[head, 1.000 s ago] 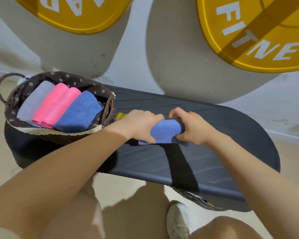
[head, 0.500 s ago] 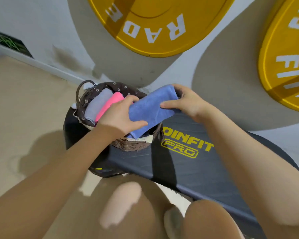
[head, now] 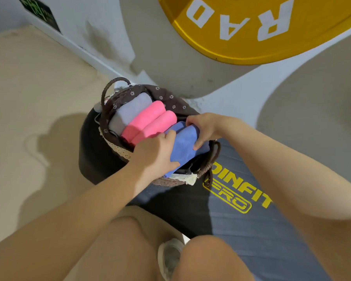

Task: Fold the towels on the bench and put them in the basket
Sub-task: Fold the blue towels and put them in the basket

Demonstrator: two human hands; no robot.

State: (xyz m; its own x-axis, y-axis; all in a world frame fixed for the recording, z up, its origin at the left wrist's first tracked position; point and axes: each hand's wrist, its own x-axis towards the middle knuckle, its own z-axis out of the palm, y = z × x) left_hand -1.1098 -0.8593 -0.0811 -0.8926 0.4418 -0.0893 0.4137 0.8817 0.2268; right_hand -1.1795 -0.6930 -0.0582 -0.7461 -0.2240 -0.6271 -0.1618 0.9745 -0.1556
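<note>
Folded towels are seen packed side by side in a woven basket (head: 171,181) that sits at the left end of a dark padded workout bench (head: 251,230). The basket has a brown floral lining, a lace-trimmed edge and a looped rope handle (head: 111,87) at its far left. From left to right, a pale lilac-grey towel (head: 130,111) is laid against the basket's left wall, then two pink rolled towels (head: 148,124) are pressed together beside it, and a blue folded towel (head: 185,147) is held at the right side of the basket, partly lowered inside. The near end of the blue towel is gripped by the left hand (head: 156,154), with the thumb on top and the fingers curled beneath. Its far end is gripped by the right hand (head: 204,128), with the fingers bent down over the fold. Yellow lettering reading "PRO" (head: 231,201) is printed on the bench just right of the basket. A large yellow weight plate (head: 241,31) is leaned against the wall behind. A white shoe (head: 170,258) is seen on the floor between the person's bare knees.
</note>
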